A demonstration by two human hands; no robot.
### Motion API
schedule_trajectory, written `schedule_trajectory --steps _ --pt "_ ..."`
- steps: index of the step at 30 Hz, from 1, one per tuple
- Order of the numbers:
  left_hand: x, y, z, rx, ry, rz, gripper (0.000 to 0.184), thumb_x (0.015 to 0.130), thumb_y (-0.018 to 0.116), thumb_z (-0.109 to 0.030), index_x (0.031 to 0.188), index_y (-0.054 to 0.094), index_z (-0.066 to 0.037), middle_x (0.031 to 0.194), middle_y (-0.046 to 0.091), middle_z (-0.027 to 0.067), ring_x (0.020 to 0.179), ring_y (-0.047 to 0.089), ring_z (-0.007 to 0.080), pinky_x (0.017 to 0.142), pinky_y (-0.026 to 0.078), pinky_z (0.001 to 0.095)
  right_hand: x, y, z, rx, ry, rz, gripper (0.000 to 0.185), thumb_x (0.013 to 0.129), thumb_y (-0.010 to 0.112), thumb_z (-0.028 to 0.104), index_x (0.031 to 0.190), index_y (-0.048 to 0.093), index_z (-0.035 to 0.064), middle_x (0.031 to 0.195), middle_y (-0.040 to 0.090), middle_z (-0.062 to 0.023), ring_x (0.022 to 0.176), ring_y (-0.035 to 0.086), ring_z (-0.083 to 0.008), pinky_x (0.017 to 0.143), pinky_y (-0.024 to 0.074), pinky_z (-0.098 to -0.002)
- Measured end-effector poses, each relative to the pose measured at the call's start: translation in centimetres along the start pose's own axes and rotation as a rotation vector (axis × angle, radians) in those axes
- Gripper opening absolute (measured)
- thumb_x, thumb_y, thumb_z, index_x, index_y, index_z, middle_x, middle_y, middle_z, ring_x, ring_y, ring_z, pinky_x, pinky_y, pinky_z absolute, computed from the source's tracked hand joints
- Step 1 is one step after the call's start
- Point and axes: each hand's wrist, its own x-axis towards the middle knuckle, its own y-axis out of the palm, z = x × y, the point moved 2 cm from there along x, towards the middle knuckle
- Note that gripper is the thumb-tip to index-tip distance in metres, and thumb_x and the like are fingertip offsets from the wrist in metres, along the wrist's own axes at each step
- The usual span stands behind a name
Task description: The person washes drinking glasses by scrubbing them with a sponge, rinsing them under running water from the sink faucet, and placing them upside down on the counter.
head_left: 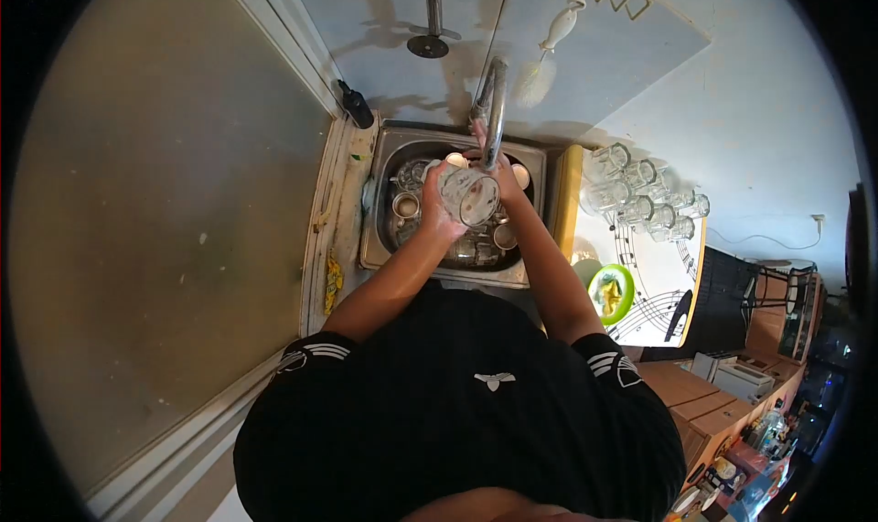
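Observation:
A clear glass (pixel 471 197) is held over the metal sink (pixel 382 147), beneath the end of the curved faucet (pixel 497 110). My left hand (pixel 437 202) is wrapped round its left side, with whitish suds on the fingers. Against the glass's upper right side rests my right hand (pixel 501 176), its fingers partly hidden by the faucet and the glass. Below the hands, the sink basin holds several cups and glasses, among them a light cup (pixel 406 205) at the left and another cup (pixel 505 236) at the lower right.
Several upturned glass mugs (pixel 640 206) stand on the counter (pixel 647 275) to the right, near a green-rimmed bowl (pixel 611 295) with something yellow inside. A dark bottle (pixel 355 105) stands behind the sink's left corner. A yellow cloth or packet (pixel 333 282) lies on the left ledge.

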Motion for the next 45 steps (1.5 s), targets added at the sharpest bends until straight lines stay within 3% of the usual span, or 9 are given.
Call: schedule_trajectory --steps 2,7,10,12,25,27,31,39,45 --pt "1.0 -1.1 0.3 0.002 0.011 -0.023 0.034 0.086 0.055 -0.039 0.098 0.061 -0.009 0.096 0.065 0.0094 0.090 0.064 0.0272 0.084 0.052 0.0423 -0.6 0.0 -1.7 -0.468 -0.308 0.129 0.059 0.101 0.035 0.042 0.145 0.030 0.0038 0.147 0.035 -0.0193 0.135 0.037 -0.0294 0.108 0.0313 -0.0371" --pt "1.6 -1.4 0.5 0.011 -0.001 0.039 0.039 0.086 0.054 -0.041 0.103 0.061 -0.006 0.100 0.065 0.0106 0.094 0.063 0.0273 0.088 0.050 0.0424 -3.5 0.5 6.9 0.367 0.218 0.044 0.065 0.098 0.040 0.046 0.149 0.024 0.0091 0.150 0.033 -0.0090 0.115 0.053 -0.0220 0.097 0.0431 -0.0401" --pt "1.8 -1.9 1.2 0.005 0.000 -0.011 0.042 0.086 0.054 -0.041 0.107 0.060 -0.005 0.103 0.065 0.0109 0.096 0.063 0.0281 0.090 0.049 0.0427 -6.8 1.5 7.2 0.371 0.524 -0.170 0.065 0.098 0.034 0.051 0.146 0.030 0.0070 0.144 0.041 -0.0092 0.122 0.048 -0.0224 0.103 0.0368 -0.0436" --pt "2.7 -3.0 1.6 -0.007 0.043 -0.048 0.036 0.085 0.057 -0.038 0.103 0.060 -0.007 0.096 0.065 0.0086 0.091 0.064 0.0268 0.086 0.051 0.0420 -8.3 2.8 7.7 0.818 0.704 -0.302 0.060 0.099 0.031 0.050 0.143 0.035 0.0108 0.141 0.044 -0.0080 0.129 0.042 -0.0232 0.107 0.0298 -0.0479" --pt "2.9 -6.7 4.6 0.166 0.187 -0.144 0.042 0.086 0.056 -0.046 0.108 0.059 -0.011 0.102 0.065 0.0056 0.095 0.063 0.0249 0.082 0.050 0.0436 -11.4 4.7 8.6 0.830 0.596 -0.392 0.059 0.097 0.044 0.047 0.143 0.030 0.0127 0.136 0.045 -0.0060 0.129 0.042 -0.0260 0.104 0.0336 -0.0482" --pt "2.7 -7.2 5.0 0.208 0.186 -0.163 0.042 0.087 0.055 -0.047 0.109 0.058 -0.011 0.103 0.065 0.0053 0.095 0.063 0.0242 0.081 0.051 0.0435 -11.7 4.3 8.3 0.580 0.668 -0.412 0.074 0.087 0.060 0.045 0.143 0.025 0.0110 0.134 0.043 -0.0117 0.123 0.045 -0.0296 0.097 0.0390 -0.0485" --pt "1.5 -6.1 6.1 0.252 0.262 -0.248 0.039 0.086 0.060 -0.042 0.109 0.057 -0.011 0.101 0.063 0.0039 0.094 0.063 0.0239 0.079 0.051 0.0422 -11.8 4.2 7.6 0.605 0.713 -0.452 0.082 0.084 0.064 0.046 0.143 0.022 0.0066 0.137 0.040 -0.0140 0.124 0.044 -0.0317 0.096 0.0387 -0.0522" --pt "5.6 -8.7 6.5 0.260 0.440 -0.363 0.045 0.077 0.074 -0.032 0.110 0.056 -0.006 0.104 0.061 0.0075 0.094 0.061 0.0244 0.082 0.050 0.0438 -11.7 3.8 5.1 0.744 0.601 -0.392 0.067 0.089 0.057 0.046 0.142 0.033 0.0131 0.143 0.039 -0.0099 0.128 0.042 -0.0305 0.098 0.0392 -0.0498" --pt "3.0 -6.3 6.8 0.332 0.629 -0.560 0.076 0.060 0.087 -0.020 0.120 0.048 0.000 0.111 0.058 0.0138 0.099 0.058 0.0251 0.083 0.049 0.0429 -12.9 4.2 5.7 0.762 0.757 -0.418 0.059 0.093 0.047 0.050 0.139 0.039 0.0149 0.139 0.045 -0.0060 0.126 0.046 -0.0268 0.097 0.0418 -0.0451"
